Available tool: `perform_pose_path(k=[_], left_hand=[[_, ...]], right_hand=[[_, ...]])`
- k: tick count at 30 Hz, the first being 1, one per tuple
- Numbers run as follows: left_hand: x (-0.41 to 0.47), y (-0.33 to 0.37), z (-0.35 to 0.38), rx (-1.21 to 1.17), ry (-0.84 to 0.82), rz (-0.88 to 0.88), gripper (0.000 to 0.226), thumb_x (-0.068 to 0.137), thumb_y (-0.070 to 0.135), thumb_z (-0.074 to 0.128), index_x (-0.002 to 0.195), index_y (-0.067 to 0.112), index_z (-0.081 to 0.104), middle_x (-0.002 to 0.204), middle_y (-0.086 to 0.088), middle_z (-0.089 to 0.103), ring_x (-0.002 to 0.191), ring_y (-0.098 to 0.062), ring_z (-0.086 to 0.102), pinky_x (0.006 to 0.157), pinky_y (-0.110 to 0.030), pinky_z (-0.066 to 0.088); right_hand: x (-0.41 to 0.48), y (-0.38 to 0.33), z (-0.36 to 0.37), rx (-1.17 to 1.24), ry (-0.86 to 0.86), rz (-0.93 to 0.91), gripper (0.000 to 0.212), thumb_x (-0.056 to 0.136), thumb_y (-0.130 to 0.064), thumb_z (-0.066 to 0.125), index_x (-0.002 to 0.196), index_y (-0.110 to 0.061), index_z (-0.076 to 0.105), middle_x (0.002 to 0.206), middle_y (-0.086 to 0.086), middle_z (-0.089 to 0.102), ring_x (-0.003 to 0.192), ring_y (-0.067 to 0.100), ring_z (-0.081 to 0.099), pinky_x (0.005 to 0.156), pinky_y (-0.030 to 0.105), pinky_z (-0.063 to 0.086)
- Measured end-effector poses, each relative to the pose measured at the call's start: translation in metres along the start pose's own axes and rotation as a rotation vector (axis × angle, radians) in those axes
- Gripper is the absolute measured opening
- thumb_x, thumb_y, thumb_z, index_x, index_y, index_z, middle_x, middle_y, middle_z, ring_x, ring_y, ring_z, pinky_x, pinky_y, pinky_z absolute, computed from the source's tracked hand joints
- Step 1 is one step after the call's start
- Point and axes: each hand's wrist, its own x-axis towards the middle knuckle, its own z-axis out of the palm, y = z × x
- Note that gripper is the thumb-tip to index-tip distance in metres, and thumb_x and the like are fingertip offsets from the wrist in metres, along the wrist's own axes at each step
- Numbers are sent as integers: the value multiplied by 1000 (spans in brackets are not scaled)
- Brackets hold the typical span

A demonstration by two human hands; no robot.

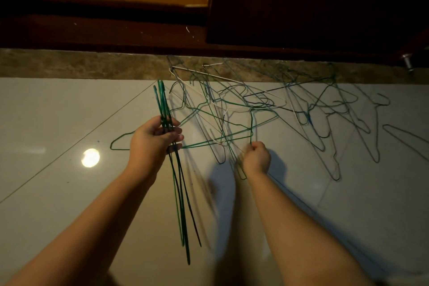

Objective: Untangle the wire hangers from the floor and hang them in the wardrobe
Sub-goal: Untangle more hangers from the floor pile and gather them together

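Several green hangers (pixel 163 109) are bundled in the left grip (pixel 152 144); the right grip (pixel 257 158) pinches one wire (pixel 251 127) of the floor tangle (pixel 232 109), and a hard pull could drag snagged neighbours along.

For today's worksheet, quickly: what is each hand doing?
Left hand: grips a bundle of green hangers.
Right hand: pinches another green hanger.
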Motion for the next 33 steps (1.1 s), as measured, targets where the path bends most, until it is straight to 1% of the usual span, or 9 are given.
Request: perform_pose_path(k=[3,7,10,15,17,19,23,30,33], left_hand=[[1,1,-1,-1,7,9,27,87,-11,48,84,14,57,79,-6,59,70,-15,59,56,-18,53],[1,2,-1,2,42,16,29,87,-12,48,81,15,57,78,-6,59,70,-14,59,56,-18,53],[1,5,0,-1,67,15,29,88,-11,47,81,16,56,78,-5,58,69,-13,58,54,-16,52],[-1,9,4,-7,60,15,28,89,-9,46,82,16,55,79,-3,58,70,-12,58,58,-17,52],[0,8,4,-14,69,17,29,88,-10,47,80,17,55,77,-4,58,69,-14,58,57,-17,52],[0,6,3,-11,75,21,29,88,-10,48,79,17,55,76,-5,58,69,-14,58,58,-17,53],[1,2,2,12,71,31,29,88,-9,48,79,18,55,76,-5,58,69,-14,58,56,-16,53],[1,0,7,29,58,31,28,89,-8,49,80,18,56,78,-5,59,70,-14,59,57,-17,53],[-2,1,11,25,49,30,28,90,-7,48,81,18,56,80,-4,60,72,-13,60,66,-25,53]], right_hand=[[-6,6,-7,110,101,16,20,93,-12,47,93,-4,65,92,17,65,80,28,57,63,25,35],[-16,10,-14,243,145,82,18,92,-8,48,92,-3,65,83,9,59,78,25,55,65,24,35],[-26,17,-18,249,179,101,18,93,-8,47,95,-2,64,84,7,57,78,20,52,67,23,35],[-33,29,-20,52,203,118,19,92,-13,44,92,-7,62,93,15,64,78,30,58,62,26,37],[-31,29,-19,37,224,121,19,92,-13,44,88,-9,61,92,16,64,79,32,61,61,27,41],[-26,27,-22,31,226,135,20,92,-12,43,89,-7,62,94,18,65,80,32,60,61,26,39],[-18,26,-30,109,244,234,21,93,-6,41,96,-2,62,102,19,64,91,34,60,66,32,44],[-25,30,-47,257,316,323,20,92,-2,43,97,-1,62,106,19,64,99,34,59,66,24,36],[-31,35,-53,265,302,378,22,92,-1,42,101,1,62,109,20,63,102,35,58,61,22,36]])
